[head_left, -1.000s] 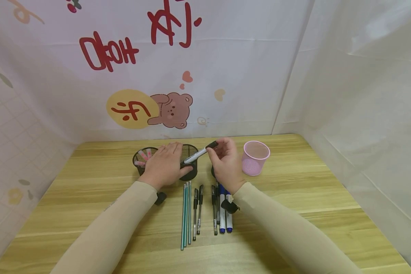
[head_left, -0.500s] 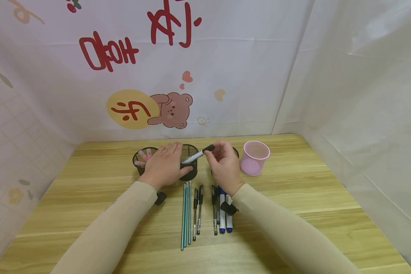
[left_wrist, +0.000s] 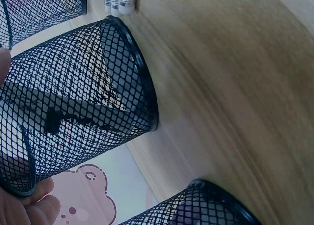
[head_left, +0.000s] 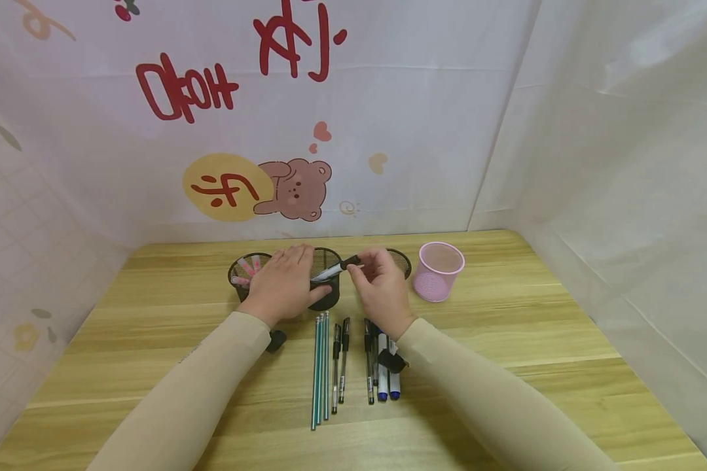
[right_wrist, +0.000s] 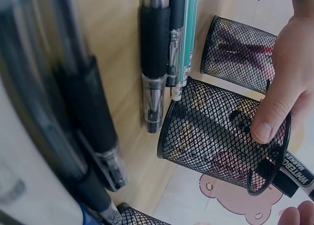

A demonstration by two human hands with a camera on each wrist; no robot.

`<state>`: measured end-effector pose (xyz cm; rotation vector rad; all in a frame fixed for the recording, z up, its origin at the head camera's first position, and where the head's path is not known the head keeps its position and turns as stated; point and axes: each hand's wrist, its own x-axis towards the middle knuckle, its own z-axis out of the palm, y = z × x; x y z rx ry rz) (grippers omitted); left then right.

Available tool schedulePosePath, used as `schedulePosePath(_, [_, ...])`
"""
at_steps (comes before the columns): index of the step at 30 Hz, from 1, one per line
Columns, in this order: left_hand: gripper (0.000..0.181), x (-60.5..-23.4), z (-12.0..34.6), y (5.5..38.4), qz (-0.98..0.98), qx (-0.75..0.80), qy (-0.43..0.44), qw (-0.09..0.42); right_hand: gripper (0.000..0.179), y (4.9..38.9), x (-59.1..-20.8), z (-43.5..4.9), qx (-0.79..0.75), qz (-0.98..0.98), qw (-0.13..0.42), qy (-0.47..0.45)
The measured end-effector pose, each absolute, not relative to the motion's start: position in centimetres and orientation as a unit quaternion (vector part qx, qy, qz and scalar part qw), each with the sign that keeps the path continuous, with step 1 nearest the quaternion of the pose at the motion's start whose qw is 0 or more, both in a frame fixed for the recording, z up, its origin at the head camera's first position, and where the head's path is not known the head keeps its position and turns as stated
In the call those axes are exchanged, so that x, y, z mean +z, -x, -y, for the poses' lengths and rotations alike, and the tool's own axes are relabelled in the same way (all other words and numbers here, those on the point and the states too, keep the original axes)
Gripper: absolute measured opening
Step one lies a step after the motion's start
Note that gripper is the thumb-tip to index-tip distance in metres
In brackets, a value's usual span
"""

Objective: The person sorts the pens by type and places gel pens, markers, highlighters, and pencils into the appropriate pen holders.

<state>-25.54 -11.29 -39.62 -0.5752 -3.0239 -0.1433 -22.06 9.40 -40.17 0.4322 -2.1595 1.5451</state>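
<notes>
My left hand (head_left: 283, 282) grips the rim of the middle black mesh pen cup (head_left: 327, 299), its thumb against the near side. In the right wrist view that thumb presses the mesh. My right hand (head_left: 385, 288) pinches a whiteboard marker (head_left: 331, 271) by its black end. The marker slants down and left, its white body crossing the cup's mouth. In the left wrist view, a long white and black shape shows through the mesh of the cup (left_wrist: 83, 73). Printed lettering on the marker (right_wrist: 299, 172) shows beside the rim in the right wrist view.
Left stands a black mesh cup (head_left: 235, 271) with pink-and-white sticks. Another black cup (head_left: 402, 261) is partly behind my right hand, and a pink cup (head_left: 436, 286) stands right. Nearer lie green pencils (head_left: 320, 373), black gel pens (head_left: 336, 366) and blue-tipped markers (head_left: 382, 376).
My right hand has moved left and slightly down, carrying the marker further over and into the middle cup. More of the black cup behind that hand shows. My left hand has stayed put.
</notes>
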Motion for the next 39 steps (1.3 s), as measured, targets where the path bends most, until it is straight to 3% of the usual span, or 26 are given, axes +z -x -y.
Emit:
schedulePosePath(7, [0.097, -39.6, 11.3, 25.5, 0.981, -0.044, 0.188, 0.033, 0.007, 22.0, -40.3, -9.3, 0.541, 0.798, 0.216, -0.154])
schedulePosePath(22, [0.097, -39.6, 11.2, 25.6, 0.981, -0.043, 0.186, 0.038, 0.006, 21.8, -40.4, -9.5, 0.547, 0.8, 0.188, -0.157])
schedulePosePath(39, [0.098, -39.8, 11.4, 25.6, 0.98, -0.038, 0.191, 0.04, 0.022, 21.1, -40.1, -11.6, 0.482, 0.852, 0.128, -0.16])
